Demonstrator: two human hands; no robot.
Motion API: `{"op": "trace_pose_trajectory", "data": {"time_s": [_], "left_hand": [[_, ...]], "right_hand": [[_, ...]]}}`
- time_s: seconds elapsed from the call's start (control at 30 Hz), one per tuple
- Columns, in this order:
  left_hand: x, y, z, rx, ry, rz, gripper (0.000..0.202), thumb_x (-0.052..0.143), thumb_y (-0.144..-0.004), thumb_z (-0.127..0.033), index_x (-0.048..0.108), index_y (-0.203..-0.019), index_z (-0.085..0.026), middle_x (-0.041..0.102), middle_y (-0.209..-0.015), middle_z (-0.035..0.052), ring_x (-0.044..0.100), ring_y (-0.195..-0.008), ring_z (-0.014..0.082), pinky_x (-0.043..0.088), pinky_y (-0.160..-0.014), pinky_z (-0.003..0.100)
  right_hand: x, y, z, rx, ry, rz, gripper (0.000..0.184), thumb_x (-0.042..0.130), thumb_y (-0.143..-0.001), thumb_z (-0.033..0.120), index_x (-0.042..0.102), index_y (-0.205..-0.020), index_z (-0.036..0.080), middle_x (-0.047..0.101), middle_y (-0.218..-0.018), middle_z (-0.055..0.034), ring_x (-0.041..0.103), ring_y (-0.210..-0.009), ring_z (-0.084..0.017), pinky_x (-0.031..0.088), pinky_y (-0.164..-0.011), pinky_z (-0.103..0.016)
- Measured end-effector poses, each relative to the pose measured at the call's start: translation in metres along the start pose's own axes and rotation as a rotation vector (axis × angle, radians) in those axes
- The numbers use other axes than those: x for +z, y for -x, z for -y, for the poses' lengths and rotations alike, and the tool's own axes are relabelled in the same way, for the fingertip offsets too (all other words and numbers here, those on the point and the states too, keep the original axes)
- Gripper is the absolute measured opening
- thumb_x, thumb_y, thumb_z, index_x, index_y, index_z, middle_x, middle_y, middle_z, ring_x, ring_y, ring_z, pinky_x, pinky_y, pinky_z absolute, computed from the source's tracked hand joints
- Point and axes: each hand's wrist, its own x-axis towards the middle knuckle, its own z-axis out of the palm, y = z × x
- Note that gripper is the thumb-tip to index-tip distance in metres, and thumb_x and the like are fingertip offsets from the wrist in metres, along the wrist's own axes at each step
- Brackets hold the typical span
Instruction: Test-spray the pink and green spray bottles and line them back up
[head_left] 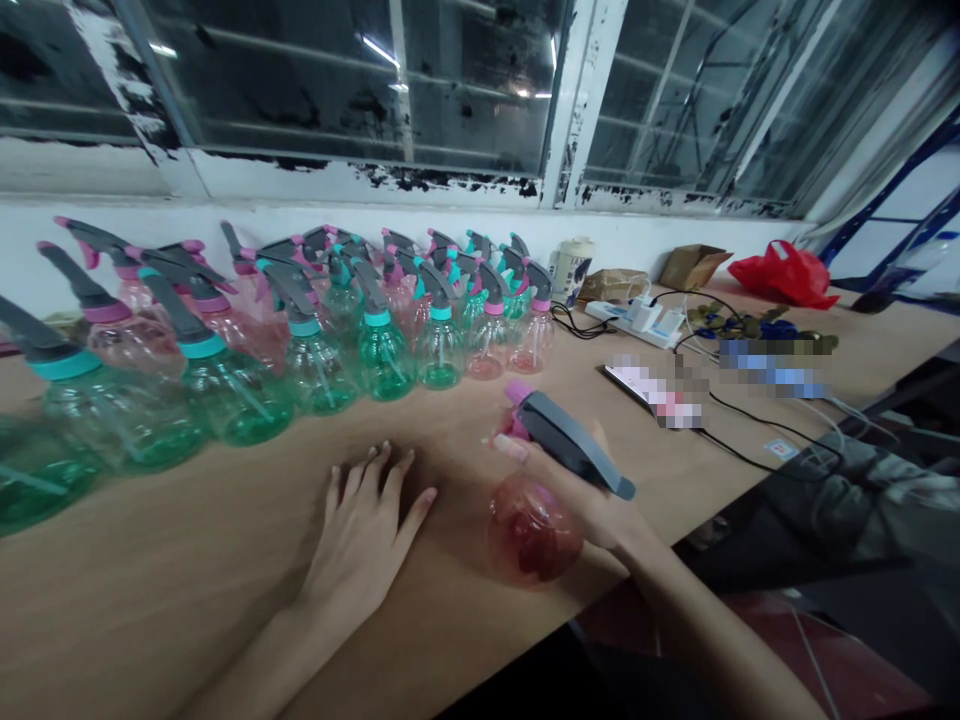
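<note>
My right hand (577, 490) is closed round the neck of a pink spray bottle (531, 530) with a grey trigger head (574, 445), which stands on the wooden table (225, 560) near its front edge. My left hand (364, 530) lies flat on the tabletop, fingers stretched out and slightly spread, a little to the left of that bottle and holding nothing. Behind both hands stand several green and pink spray bottles (382, 350) with grey triggers, in rows along the wall.
A white power strip (637, 320) with plugged chargers and black cables lies at the back right, with a phone (652, 390), a cardboard box (694, 265), a red bag (784, 272) and a white jar (571, 265). The table's front edge runs diagonally at lower right.
</note>
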Motion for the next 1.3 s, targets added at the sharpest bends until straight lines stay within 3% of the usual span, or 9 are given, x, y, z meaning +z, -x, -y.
{"op": "trace_pose_trajectory", "data": {"time_s": [0.17,0.47,0.67,0.8,0.97,1.3], "left_hand": [[-0.0007,-0.0005,0.0004,0.005,-0.003,0.019,0.051,0.033,-0.092,-0.047,0.053,-0.123,-0.013,0.054,-0.129,0.0170,0.047,-0.121,0.0337,0.029,-0.103,0.059],[-0.0038,-0.0004,-0.0022,-0.008,-0.036,0.044,0.050,0.035,-0.093,-0.045,0.053,-0.125,-0.012,0.053,-0.131,0.0173,0.047,-0.122,0.0328,0.029,-0.104,0.057],[-0.0023,-0.0003,-0.0003,0.010,-0.032,0.020,0.050,0.032,-0.093,-0.046,0.053,-0.125,-0.013,0.053,-0.131,0.0171,0.048,-0.121,0.0327,0.030,-0.103,0.058],[0.0000,0.0002,0.0006,0.011,-0.029,0.015,0.052,0.031,-0.093,-0.047,0.054,-0.124,-0.012,0.053,-0.130,0.0176,0.048,-0.120,0.0332,0.030,-0.103,0.058],[0.0007,-0.0004,0.0006,0.007,-0.013,-0.001,0.053,0.029,-0.093,-0.048,0.053,-0.124,-0.012,0.054,-0.130,0.0166,0.047,-0.121,0.0331,0.031,-0.102,0.059],[-0.0025,-0.0006,-0.0004,-0.005,-0.009,0.027,0.054,0.027,-0.094,-0.046,0.052,-0.126,-0.012,0.054,-0.130,0.0164,0.047,-0.121,0.0326,0.029,-0.103,0.058]], "right_hand": [[-0.0004,0.0012,0.0025,0.003,0.060,0.006,0.023,0.060,-0.080,0.044,0.062,-0.075,0.022,0.058,-0.063,0.0030,0.055,-0.055,-0.011,0.045,-0.053,-0.026],[0.0067,0.0076,0.0000,0.007,-0.048,-0.019,0.026,0.063,-0.078,0.044,0.063,-0.095,0.025,0.067,-0.089,0.0002,0.064,-0.080,-0.017,0.051,-0.074,-0.031],[0.0049,0.0079,-0.0022,0.009,-0.015,-0.018,0.025,0.066,-0.076,0.044,0.061,-0.090,0.024,0.064,-0.080,0.0013,0.061,-0.071,-0.014,0.050,-0.068,-0.029],[0.0045,0.0073,0.0029,-0.015,-0.029,-0.044,0.019,0.064,-0.077,0.042,0.061,-0.085,0.024,0.065,-0.084,0.0016,0.063,-0.076,-0.015,0.050,-0.069,-0.028],[0.0051,0.0058,0.0029,0.045,0.076,0.007,0.021,0.061,-0.079,0.045,0.062,-0.078,0.023,0.059,-0.068,0.0028,0.057,-0.060,-0.013,0.048,-0.060,-0.028],[0.0072,0.0043,0.0017,0.040,-0.015,0.058,0.027,0.062,-0.077,0.048,0.062,-0.092,0.025,0.064,-0.075,0.0017,0.061,-0.066,-0.014,0.050,-0.062,-0.028]]}}
